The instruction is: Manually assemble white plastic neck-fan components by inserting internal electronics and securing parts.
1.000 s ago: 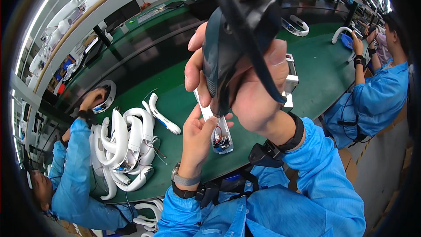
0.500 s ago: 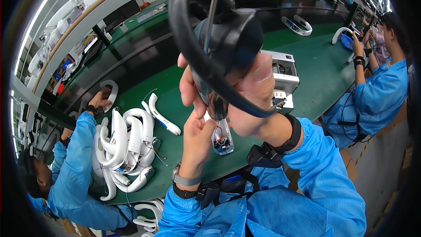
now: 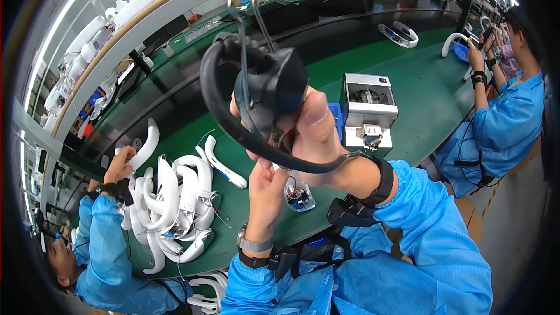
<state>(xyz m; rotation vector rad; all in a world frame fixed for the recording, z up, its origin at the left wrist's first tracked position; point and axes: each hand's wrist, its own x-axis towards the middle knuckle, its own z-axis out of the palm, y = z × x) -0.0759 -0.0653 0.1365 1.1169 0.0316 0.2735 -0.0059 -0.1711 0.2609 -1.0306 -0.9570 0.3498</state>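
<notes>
Currently, the right hand (image 3: 318, 134) is wrapped around a black power driver (image 3: 283, 84); the left hand (image 3: 267, 197) is closed on a white housing (image 3: 300, 198), its grip partly hidden. The housing is near the front edge of the bench (image 3: 423, 108), between piled white shells (image 3: 169, 198) and a metal box (image 3: 354, 114). Bare surface extends toward the right edge.

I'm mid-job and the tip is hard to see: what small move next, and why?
I'd probably tilt the black tool slightly aside before pressing. The right grip holds it close above the left grip, which holds the white housing; its wires lie exposed, and the tool's tip is hidden from view.
</notes>
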